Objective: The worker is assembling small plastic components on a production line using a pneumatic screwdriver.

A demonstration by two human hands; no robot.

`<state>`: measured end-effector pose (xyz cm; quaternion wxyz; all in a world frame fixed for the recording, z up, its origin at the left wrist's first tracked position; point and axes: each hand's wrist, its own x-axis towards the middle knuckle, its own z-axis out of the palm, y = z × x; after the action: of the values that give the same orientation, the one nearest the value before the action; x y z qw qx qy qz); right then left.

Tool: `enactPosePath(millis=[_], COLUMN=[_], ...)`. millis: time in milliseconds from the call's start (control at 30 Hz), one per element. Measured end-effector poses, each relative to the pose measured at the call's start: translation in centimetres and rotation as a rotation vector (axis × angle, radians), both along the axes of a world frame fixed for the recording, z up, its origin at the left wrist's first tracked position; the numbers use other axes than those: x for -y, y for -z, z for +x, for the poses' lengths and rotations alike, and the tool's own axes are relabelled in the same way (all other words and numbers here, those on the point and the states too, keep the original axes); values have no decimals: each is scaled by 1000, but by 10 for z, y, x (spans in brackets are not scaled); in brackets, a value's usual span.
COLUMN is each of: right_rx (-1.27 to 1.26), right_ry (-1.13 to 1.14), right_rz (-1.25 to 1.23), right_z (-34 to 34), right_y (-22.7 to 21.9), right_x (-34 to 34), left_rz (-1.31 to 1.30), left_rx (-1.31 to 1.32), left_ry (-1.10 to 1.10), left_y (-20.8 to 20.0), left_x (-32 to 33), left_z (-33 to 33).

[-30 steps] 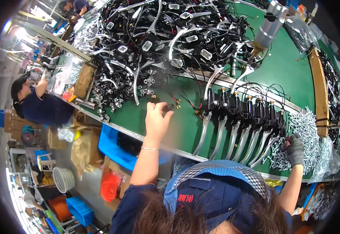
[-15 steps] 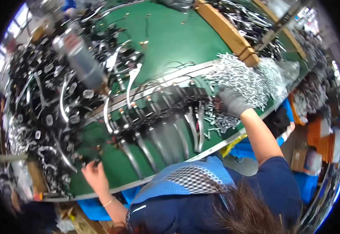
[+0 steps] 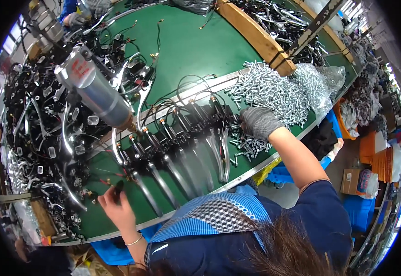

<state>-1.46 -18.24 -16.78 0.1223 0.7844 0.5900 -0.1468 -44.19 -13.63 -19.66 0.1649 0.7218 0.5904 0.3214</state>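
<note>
Handling the lever assemblies (image 3: 170, 139) likely calls for a hold on their black bodies (image 3: 183, 121), as the curved silver levers (image 3: 163, 186) look stiff, smooth and somewhat slippery. The assemblies stand in a row between the hands: the bare left hand (image 3: 120, 214), near the left end, pinches a small dark part (image 3: 119, 186), probably light; the gloved right hand (image 3: 261, 123), fingers bent, borders the right end and the silver screws (image 3: 274, 87), its grip not discernible.

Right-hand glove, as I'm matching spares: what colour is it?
The glove is grey; the head view shows it best.
</note>
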Motion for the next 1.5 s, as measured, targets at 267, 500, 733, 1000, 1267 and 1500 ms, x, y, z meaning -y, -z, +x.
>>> enactPosePath(millis=[267,500,733,1000,1267,1500], right_rx=[-158,-180,72,199,73,5], right_ry=[146,-83,10,-103,108,-88], right_rz=[119,467,86,193,160,110], right_z=[10,21,14,3,3,2], right_y=[-18,10,0,10,3,-1], right_x=[11,5,-5,-1,-10,-12], left_rz=[-32,-18,-2,25,38,-1], left_rx=[143,177,164,67,87,95], left_ry=[-3,126,398,426,475,510], left_y=[-6,-29,-44,-44,-36,-36], left_x=[6,10,0,-1,3,5], left_z=[12,31,73,91,93,99])
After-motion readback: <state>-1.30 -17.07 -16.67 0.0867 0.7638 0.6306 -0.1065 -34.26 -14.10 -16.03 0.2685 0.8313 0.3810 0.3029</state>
